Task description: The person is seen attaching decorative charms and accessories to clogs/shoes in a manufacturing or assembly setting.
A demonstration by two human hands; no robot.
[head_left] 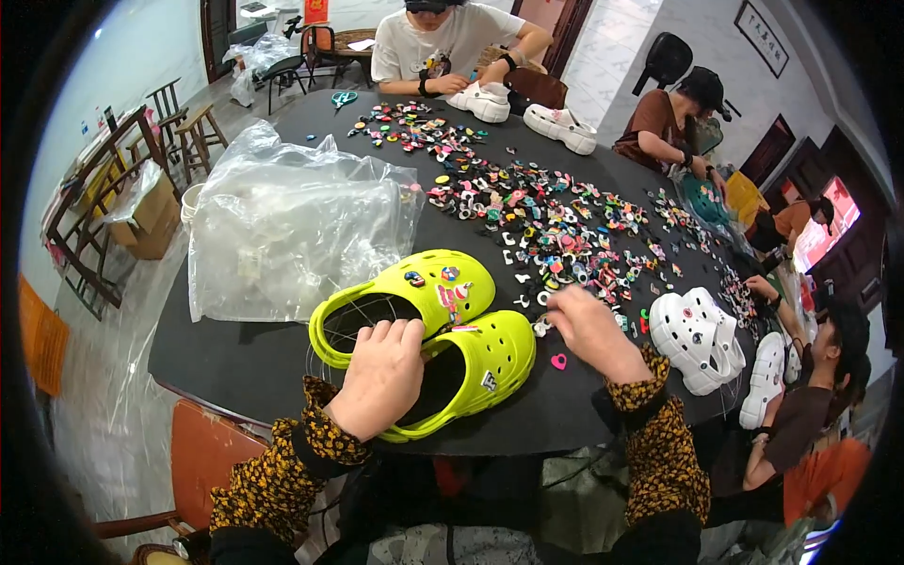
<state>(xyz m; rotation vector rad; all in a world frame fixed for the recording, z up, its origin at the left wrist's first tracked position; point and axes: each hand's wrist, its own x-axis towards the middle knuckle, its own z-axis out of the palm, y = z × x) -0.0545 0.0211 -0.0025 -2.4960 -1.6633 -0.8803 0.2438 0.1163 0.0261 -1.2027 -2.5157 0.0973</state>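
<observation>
Two lime-green clogs lie side by side on the dark table, toes pointing up and right. My left hand is closed over the inner rim of the near clog, beside the opening of the far clog. The far clog has several colourful shoe charms on its top; the near one bears a letter-shaped charm. My right hand is closed at the near edge of the loose charm pile, with its fingertips at a small pale charm. Whether it holds that charm is hidden. A pink heart charm lies beside it.
A clear plastic bag lies left of the clogs. A white clog stands right of my right hand. Across the table a person handles white clogs, with scissors nearby. Other people sit along the right side. An orange-brown chair is at lower left.
</observation>
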